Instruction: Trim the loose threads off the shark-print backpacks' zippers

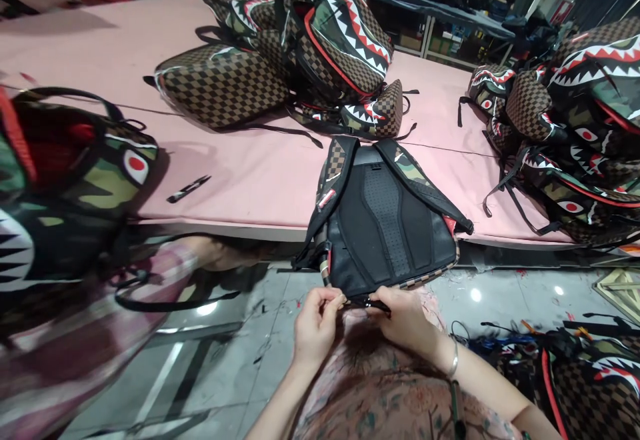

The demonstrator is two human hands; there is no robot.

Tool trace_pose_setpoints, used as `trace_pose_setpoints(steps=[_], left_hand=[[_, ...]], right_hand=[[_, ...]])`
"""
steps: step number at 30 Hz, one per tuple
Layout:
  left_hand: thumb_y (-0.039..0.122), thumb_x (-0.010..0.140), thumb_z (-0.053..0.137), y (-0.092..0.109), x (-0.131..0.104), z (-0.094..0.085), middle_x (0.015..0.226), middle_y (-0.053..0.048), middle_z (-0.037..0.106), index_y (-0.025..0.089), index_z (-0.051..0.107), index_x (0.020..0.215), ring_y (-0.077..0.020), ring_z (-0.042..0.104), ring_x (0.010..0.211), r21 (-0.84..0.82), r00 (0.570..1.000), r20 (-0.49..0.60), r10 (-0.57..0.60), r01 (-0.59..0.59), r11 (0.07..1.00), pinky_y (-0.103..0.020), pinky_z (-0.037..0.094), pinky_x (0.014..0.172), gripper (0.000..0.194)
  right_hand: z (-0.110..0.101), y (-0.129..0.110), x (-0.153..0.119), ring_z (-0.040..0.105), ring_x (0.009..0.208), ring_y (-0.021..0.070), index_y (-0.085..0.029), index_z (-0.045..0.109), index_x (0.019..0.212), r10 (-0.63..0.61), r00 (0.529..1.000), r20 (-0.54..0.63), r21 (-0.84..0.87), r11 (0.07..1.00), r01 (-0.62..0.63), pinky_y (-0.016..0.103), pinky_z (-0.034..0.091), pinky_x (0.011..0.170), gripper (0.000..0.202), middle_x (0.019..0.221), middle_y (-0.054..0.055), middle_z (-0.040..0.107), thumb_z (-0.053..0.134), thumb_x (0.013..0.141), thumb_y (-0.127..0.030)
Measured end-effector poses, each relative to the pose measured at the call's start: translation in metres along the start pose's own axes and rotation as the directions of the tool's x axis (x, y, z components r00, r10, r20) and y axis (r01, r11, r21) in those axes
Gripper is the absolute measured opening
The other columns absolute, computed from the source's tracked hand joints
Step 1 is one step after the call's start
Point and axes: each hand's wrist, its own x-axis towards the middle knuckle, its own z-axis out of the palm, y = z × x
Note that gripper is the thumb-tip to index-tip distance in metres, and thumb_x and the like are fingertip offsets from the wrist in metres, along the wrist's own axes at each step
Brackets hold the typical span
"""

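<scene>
A small black backpack (387,217) lies with its padded back panel and two shoulder straps facing up. Its top rests on the pink table and its lower part hangs over the edge towards me. My left hand (317,325) is closed in a pinch at the lower left corner of the backpack. Close beside it, my right hand (405,320) is curled round a small dark tool (380,305) at the bottom edge. The tool has a shiny spot near its tip; its exact kind is not clear.
Checkered shark-mouth backpacks lie piled on the pink table (240,193) at the back (225,87) and right (575,127). A black marker-like object (189,189) lies left. Another person's arm (205,253) is beside a large camouflage bag (75,193). More bags (585,373) sit lower right.
</scene>
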Motion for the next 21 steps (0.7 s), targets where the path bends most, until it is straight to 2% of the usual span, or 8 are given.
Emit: trace_pose_setpoints(steps=[6,11,17,21], left_hand=[[0.029,0.070,0.057,0.004,0.003,0.000,0.067,0.000,0.057,0.019,0.052,0.064,-0.0145,0.053,0.065,-0.056,1.000,0.003,-0.007,0.007,0.998,-0.026,0.043,0.064,0.013],[0.033,0.066,0.063,0.010,0.005,-0.004,0.061,0.002,0.056,0.018,0.052,0.063,-0.0114,0.050,0.057,-0.200,0.991,-0.008,-0.134,0.130,0.971,-0.024,0.042,0.059,0.019],[0.035,0.064,0.068,0.010,0.010,-0.015,0.058,0.003,0.055,0.016,0.051,0.064,-0.0093,0.048,0.054,-0.320,0.973,-0.011,-0.229,0.214,0.923,-0.021,0.039,0.054,0.026],[0.036,0.063,0.069,0.010,0.011,-0.019,0.057,0.002,0.055,0.016,0.052,0.064,-0.0096,0.049,0.055,-0.326,0.974,0.002,-0.227,0.215,0.920,-0.021,0.040,0.056,0.026]], right_hand=[[0.007,0.004,-0.001,0.060,0.079,0.0149,-0.022,0.056,0.091,-0.018,0.999,-0.046,0.038,0.999,0.020,0.021,0.037,0.067,0.007,0.083,0.000,0.065,0.054,0.085,-0.025],[0.005,0.008,-0.001,0.059,0.074,0.0142,-0.022,0.058,0.088,-0.033,0.998,-0.061,0.042,0.998,0.035,0.022,0.035,0.064,0.010,0.078,0.000,0.064,0.050,0.088,-0.029],[-0.003,0.015,-0.004,0.060,0.078,0.0128,-0.021,0.057,0.092,-0.013,0.998,-0.068,0.157,0.987,0.023,0.020,0.037,0.066,0.011,0.084,-0.001,0.066,0.053,0.086,-0.029],[-0.004,0.009,-0.002,0.060,0.075,0.0145,-0.021,0.057,0.093,-0.005,1.000,-0.029,0.061,0.998,0.007,0.022,0.036,0.063,0.012,0.082,-0.001,0.065,0.055,0.085,-0.031]])
